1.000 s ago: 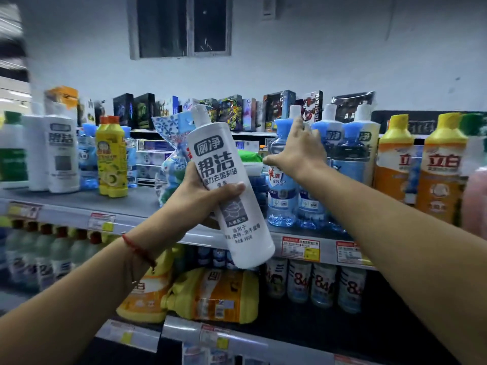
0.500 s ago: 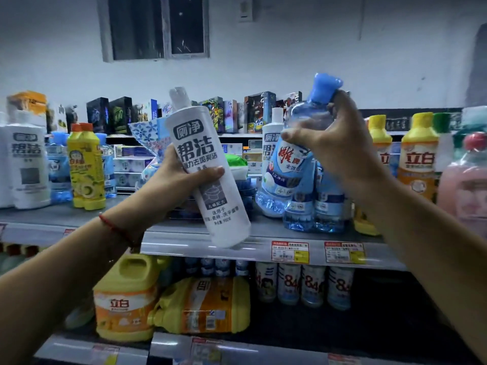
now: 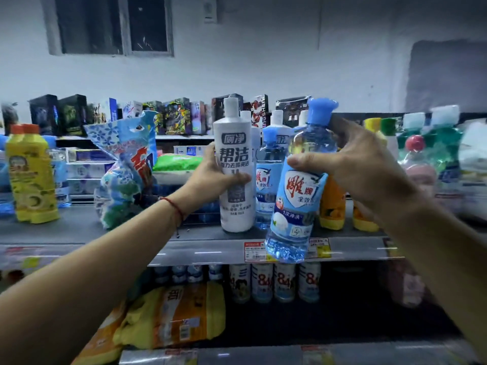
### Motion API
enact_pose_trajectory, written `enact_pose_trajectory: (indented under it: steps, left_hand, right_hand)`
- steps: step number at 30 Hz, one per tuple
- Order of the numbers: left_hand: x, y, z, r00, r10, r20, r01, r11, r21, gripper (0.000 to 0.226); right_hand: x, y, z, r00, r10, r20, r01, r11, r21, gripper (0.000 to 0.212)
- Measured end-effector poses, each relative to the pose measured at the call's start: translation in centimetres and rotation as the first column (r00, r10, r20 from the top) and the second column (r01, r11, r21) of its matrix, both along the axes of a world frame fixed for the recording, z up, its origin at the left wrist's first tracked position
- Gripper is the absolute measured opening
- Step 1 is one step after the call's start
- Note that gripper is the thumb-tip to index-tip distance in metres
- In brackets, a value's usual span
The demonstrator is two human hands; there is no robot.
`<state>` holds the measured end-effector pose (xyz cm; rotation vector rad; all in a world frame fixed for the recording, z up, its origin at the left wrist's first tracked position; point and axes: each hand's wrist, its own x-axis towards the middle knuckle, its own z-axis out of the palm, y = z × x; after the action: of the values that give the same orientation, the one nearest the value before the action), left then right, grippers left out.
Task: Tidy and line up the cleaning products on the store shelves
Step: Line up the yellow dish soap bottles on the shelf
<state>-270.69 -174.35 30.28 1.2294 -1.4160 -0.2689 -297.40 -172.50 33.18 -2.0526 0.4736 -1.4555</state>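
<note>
My left hand [image 3: 210, 175] grips a tall white cleaner bottle [image 3: 233, 143], which stands upright with its base on the grey shelf [image 3: 79, 233]. My right hand [image 3: 353, 164] holds a clear blue bottle with a blue cap [image 3: 297, 201], tilted and lifted in front of the shelf edge, its base hanging over the price strip. Directly behind these stand more blue bottles [image 3: 267, 180] and white bottles. Orange bottles [image 3: 332, 204] stand just right of the held blue one.
A blue-patterned detergent bag [image 3: 123, 169] leans left of the white bottle. Yellow bottles [image 3: 29, 175] stand at far left, green and pink bottles [image 3: 421, 164] at right. On the lower shelf are white "84" bottles [image 3: 263, 283] and a yellow jug lying on its side [image 3: 174, 314].
My left hand has brought the white bottle from a tilted hold in the air to upright on the shelf. My right hand has pulled the blue bottle forward and lower, off the shelf.
</note>
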Motion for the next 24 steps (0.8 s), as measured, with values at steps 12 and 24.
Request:
enact_pose_trajectory:
  steps: [12,24]
  left_hand:
    - [0.0,-0.5,-1.4,0.993,0.091,0.071,-0.096,0.993,0.069,0.089]
    - [-9.9,8.7,-11.8,0.895,-0.318,-0.312,0.355,0.932,0.069,0.06]
  right_hand:
    - [-0.8,0.1,-3.4,0.986,0.148,-0.072,-0.142,0.986,0.085,0.051]
    - [1.2,1.1,-7.1,0.961,0.252,-0.11,-0.225,0.951,0.21,0.05]
